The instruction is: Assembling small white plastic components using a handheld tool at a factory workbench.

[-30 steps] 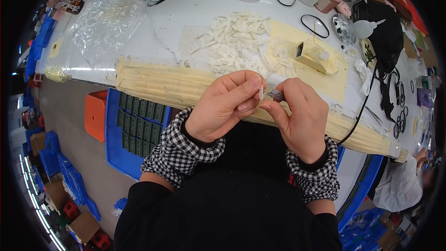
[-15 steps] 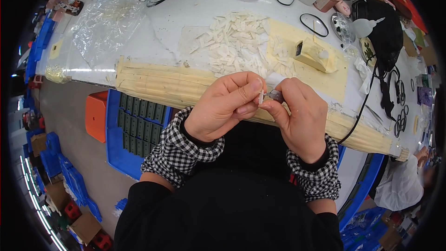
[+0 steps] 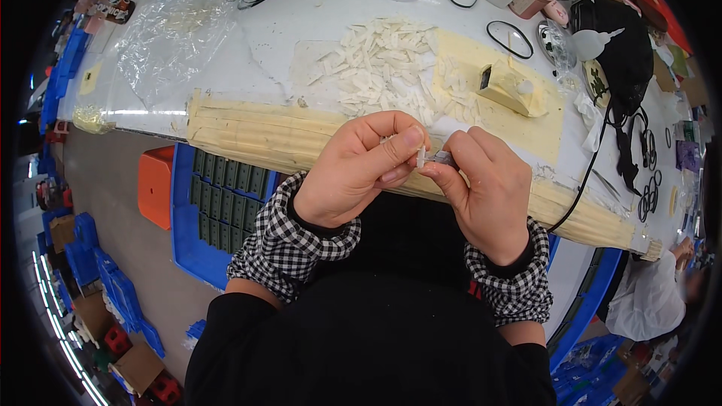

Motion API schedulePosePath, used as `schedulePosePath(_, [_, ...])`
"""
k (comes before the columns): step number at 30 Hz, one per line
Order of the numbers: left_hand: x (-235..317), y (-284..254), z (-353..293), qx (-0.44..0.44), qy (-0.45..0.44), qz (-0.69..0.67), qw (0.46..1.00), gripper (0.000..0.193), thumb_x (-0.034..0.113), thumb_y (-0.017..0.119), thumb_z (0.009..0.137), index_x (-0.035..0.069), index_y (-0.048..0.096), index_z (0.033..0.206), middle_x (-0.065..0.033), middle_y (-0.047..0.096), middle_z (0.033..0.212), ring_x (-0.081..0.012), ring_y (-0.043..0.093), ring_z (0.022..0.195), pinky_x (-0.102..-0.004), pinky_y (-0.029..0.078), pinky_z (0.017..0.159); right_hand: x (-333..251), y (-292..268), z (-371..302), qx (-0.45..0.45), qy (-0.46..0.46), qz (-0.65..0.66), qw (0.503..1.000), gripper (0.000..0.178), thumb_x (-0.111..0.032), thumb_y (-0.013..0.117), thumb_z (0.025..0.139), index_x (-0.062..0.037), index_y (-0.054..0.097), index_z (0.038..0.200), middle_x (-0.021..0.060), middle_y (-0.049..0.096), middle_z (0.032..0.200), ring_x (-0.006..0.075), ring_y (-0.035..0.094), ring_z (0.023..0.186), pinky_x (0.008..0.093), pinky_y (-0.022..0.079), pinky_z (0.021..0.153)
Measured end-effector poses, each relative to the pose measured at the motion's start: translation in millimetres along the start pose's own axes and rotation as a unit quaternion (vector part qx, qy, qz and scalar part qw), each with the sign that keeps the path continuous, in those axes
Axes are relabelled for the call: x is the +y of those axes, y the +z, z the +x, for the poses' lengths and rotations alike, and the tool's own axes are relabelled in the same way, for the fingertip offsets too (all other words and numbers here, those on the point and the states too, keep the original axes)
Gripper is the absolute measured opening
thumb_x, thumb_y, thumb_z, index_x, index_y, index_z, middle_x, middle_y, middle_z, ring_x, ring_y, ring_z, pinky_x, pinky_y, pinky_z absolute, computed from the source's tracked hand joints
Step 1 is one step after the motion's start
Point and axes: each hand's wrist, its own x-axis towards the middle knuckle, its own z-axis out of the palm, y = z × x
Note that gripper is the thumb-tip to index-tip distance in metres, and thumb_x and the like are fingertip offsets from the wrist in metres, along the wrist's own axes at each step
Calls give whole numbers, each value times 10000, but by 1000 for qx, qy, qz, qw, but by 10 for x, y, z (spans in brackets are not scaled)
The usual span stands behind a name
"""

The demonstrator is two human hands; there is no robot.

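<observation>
Standing at left, an orange stool (image 3: 156,188) is near a clear bag (image 3: 177,37) on the table (image 3: 263,30) and beside a blue bin (image 3: 197,262) of green parts (image 3: 226,199). The left hand (image 3: 365,169), thumb pressed to curled fingers, pinches a white strip (image 3: 420,157) over the padded edge (image 3: 256,131), nearer than a pile (image 3: 383,64) of similar pieces. The right hand (image 3: 489,192), thumb and forefinger nearly together, grips a grey blade (image 3: 442,158), its tip at the strip. Farther right, a yellow block (image 3: 511,92) rests on a yellow sheet (image 3: 545,139).
</observation>
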Motion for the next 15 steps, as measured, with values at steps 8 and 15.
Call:
schedulePosePath(8, [6,9,-13,5,-5,3,1000,199,200,483,981,28,533,894,24,499,737,-15,345,572,-183,276,523,3,-2,1,4,-2,-9,1000,347,-411,663,775,-103,511,724,35,441,632,215,507,561,330,396,491])
schedulePosePath(15, [23,37,-24,18,-6,20,1000,187,196,500,973,30,541,894,33,494,724,-13,349,581,-173,280,527,7,-29,-6,-18,0,-11,1000,343,-414,667,769,-105,524,727,31,441,624,212,508,552,333,394,481])
